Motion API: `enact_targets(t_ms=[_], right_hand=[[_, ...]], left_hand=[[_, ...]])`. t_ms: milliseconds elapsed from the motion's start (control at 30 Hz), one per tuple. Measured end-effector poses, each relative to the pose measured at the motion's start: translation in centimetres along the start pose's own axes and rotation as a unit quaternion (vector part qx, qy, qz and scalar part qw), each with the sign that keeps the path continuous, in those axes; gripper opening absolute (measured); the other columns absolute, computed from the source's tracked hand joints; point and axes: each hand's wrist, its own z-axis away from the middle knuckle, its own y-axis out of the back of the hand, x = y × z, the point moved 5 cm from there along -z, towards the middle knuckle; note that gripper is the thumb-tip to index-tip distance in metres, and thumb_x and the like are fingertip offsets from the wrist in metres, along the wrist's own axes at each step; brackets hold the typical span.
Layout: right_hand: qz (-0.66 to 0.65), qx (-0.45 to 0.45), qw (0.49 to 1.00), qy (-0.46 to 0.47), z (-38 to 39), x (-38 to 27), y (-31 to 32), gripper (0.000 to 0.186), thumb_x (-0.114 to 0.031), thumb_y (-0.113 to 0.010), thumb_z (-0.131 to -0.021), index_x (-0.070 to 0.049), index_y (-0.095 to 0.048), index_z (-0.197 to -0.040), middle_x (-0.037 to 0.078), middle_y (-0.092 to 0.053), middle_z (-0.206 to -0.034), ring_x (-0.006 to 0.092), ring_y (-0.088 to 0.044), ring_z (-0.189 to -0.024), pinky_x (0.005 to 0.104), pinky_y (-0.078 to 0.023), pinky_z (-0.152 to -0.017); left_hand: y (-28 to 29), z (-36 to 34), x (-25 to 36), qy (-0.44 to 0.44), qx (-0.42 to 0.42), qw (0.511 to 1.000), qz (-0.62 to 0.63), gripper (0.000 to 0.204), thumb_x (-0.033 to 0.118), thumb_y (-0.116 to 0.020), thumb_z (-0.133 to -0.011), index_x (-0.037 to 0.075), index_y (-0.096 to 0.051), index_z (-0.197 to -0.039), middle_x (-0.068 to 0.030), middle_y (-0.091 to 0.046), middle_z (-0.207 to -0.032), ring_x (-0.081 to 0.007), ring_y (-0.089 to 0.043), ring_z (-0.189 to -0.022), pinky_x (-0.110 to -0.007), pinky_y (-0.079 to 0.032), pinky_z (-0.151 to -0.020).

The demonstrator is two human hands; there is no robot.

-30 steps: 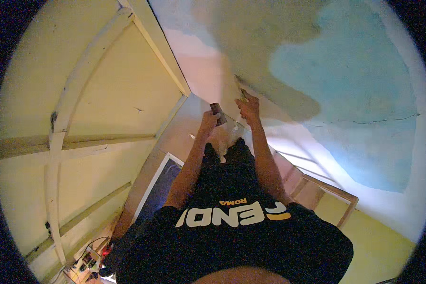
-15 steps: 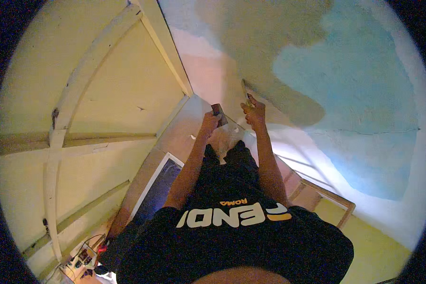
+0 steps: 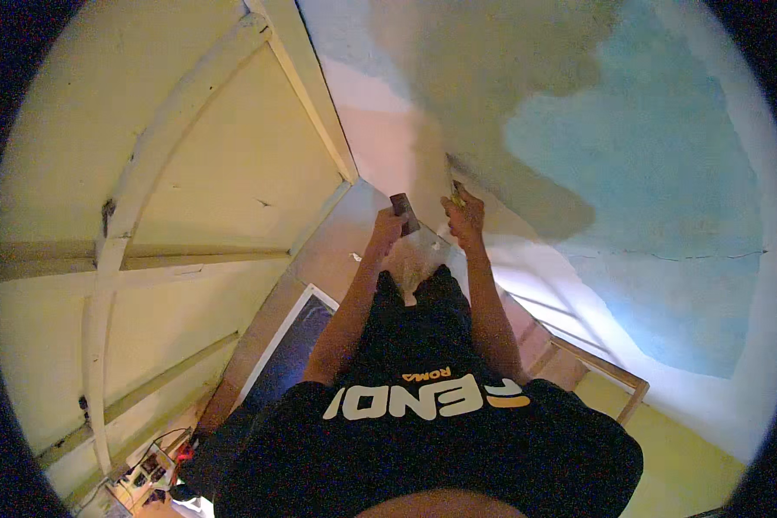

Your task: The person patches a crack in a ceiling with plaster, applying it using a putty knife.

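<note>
Both bare forearms reach forward and down from the lower edge, nearly parallel, elbows slightly bent. The left hand (image 3: 387,230) is curled shut with its fingers wrapped closed, knuckles outward. The right hand (image 3: 464,220) sits just beside it at about the same height, also closed, wrist straight, thumb side toward the left hand.

Right hand (image 3: 464,217): closed around a small yellowish tool (image 3: 457,193), mostly hidden by the fingers, kind indeterminable. Left hand (image 3: 388,231): grips a dark flat tool (image 3: 403,210), handle concealed. Near left, clutter with cables (image 3: 151,466) too small to identify. Wooden frame (image 3: 609,375) partly cut off by the torso.
</note>
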Motion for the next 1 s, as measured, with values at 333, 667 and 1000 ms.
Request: enact_targets(t_ms=[333,667,1000], right_hand=[[-0.023,-0.02,0.993,-0.112,-0.4,-3.2,2.2,0.054,-0.015,-0.068,-0.08,-0.014,-0.052,-0.131,-0.002,-0.048,-0.059,0.006,-0.037,-0.039,0.023,-0.03,-0.034],[-0.056,-0.016,0.991,-0.117,0.2,-2.5,3.4,0.054,-0.014,-0.068,-0.08,-0.013,-0.051,-0.131,-0.001,-0.049,-0.06,0.0061,-0.036,-0.039,0.0224,-0.029,-0.033],[-0.141,-0.054,0.983,-0.102,-0.4,-3.3,-0.3,0.054,-0.015,-0.068,-0.08,-0.014,-0.051,-0.132,0.0,-0.05,-0.06,0.0069,-0.035,-0.039,0.0224,-0.03,-0.033]], left_hand=[[0.6,-2.0,-2.9,-0.009,-0.02,0.999,0.05,0.017,0.014,-0.061,-0.084,-0.002,-0.063,-0.085,-0.0045,-0.062,-0.074,-0.0151,-0.061,-0.065,-0.033,-0.05,-0.06],[0.1,-1.1,-1.8,-0.05,-0.046,0.997,-0.031,0.019,0.015,-0.06,-0.084,-0.003,-0.063,-0.087,-0.0072,-0.063,-0.075,-0.0177,-0.062,-0.064,-0.033,-0.051,-0.055],[2.3,-1.7,-4.2,-0.012,-0.016,1.0,0.003,0.02,0.013,-0.059,-0.082,-0.004,-0.064,-0.091,-0.0069,-0.064,-0.073,-0.0154,-0.06,-0.062,-0.032,-0.05,-0.057]])
